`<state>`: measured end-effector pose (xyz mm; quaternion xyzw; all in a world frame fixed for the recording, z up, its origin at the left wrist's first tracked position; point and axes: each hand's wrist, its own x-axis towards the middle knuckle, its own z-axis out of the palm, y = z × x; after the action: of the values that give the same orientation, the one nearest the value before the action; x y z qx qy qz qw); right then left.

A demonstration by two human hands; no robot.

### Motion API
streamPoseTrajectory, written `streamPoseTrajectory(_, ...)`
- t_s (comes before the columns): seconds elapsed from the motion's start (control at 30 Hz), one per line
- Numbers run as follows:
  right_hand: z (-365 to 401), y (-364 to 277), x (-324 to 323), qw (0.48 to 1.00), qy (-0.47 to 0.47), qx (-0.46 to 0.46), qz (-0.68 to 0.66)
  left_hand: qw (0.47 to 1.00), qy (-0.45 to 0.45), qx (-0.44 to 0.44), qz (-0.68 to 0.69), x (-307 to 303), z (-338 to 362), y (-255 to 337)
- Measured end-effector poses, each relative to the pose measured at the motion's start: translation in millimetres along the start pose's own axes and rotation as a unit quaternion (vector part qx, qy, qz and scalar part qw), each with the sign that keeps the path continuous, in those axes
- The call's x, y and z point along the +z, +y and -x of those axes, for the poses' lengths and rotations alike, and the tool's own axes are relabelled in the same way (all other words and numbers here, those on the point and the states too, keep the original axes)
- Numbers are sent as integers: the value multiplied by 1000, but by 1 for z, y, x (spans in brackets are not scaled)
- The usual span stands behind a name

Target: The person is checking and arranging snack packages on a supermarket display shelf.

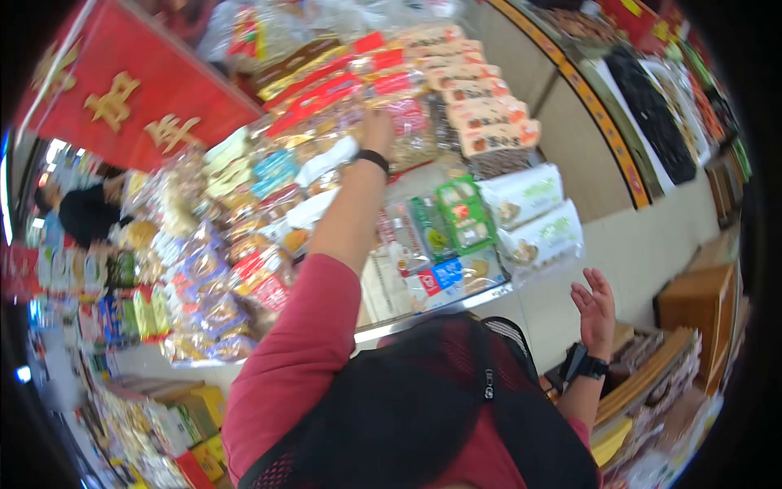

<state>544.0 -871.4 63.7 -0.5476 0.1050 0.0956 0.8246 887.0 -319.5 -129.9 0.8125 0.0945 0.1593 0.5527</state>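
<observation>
My left hand (376, 130), with a black band at the wrist, reaches far over the display and rests at the clear packets with red tops (407, 118). Its fingers are blurred and partly hidden, so what they hold cannot be made out. To its right lies a row of packets with orange and white labels (497, 137). My right hand (597, 314), wearing a dark watch, is raised at the right beyond the table edge (481, 300), fingers apart and nothing in it. Nearest the front edge are a green-framed pack (466, 213) and white packs (542, 236).
A red sign (138, 90) with gold characters stands at the upper left. A person in dark clothes (85, 210) is at the far left. Wooden boxes (696, 297) and stacked goods (652, 375) stand at the right. Bagged snacks (204, 269) fill the table's left part.
</observation>
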Motion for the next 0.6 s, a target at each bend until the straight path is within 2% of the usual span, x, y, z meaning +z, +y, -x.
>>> streamPoseTrajectory(0.03, -6, 2, 7, 1000, -31, 4, -3, 978, 32, -29, 202, -18, 49, 88)
streamPoseTrajectory(0.07, -12, 3, 17, 997, -71, 25, 1, 972, 37, -61, 225, -29, 68, 108)
streamPoseTrajectory(0.1, -17, 3, 30, 993, -112, 43, 6, 994, 68, 39, 77, -51, 103, 144)
streamPoseTrajectory(0.13, -25, 5, 45, 986, -156, 53, 14, 988, 43, -1, 146, -75, 134, 178)
streamPoseTrajectory(0.17, -31, 8, 62, 978, -196, 61, 24, 988, 11, -56, 144, -108, 164, 215)
streamPoseTrajectory(0.23, -43, 16, 100, 967, -244, 74, 25, 986, 52, -22, 160, -154, 199, 207)
streamPoseTrajectory(0.27, -47, 18, 120, 956, -276, 96, 30, 996, 68, 4, 64, -186, 210, 196)
streamPoseTrajectory(0.3, -49, 21, 137, 945, -305, 116, 36, 993, 97, 8, 60, -216, 225, 179)
streamPoseTrajectory(0.33, -54, 26, 151, 936, -326, 128, 29, 994, 108, -17, 1, -249, 243, 184)
streamPoseTrajectory(0.4, -58, 36, 178, 924, -358, 131, 36, 977, 157, -35, -138, -309, 274, 151)
streamPoseTrajectory(0.43, -58, 41, 190, 916, -373, 142, 44, 959, 170, -67, -217, -334, 294, 160)
streamPoseTrajectory(0.5, -54, 48, 211, 907, -390, 151, 40, 956, 183, -85, -215, -374, 326, 151)
streamPoseTrajectory(0.6, -48, 57, 231, 889, -423, 165, 56, 919, 203, -175, -289, -403, 363, 165)
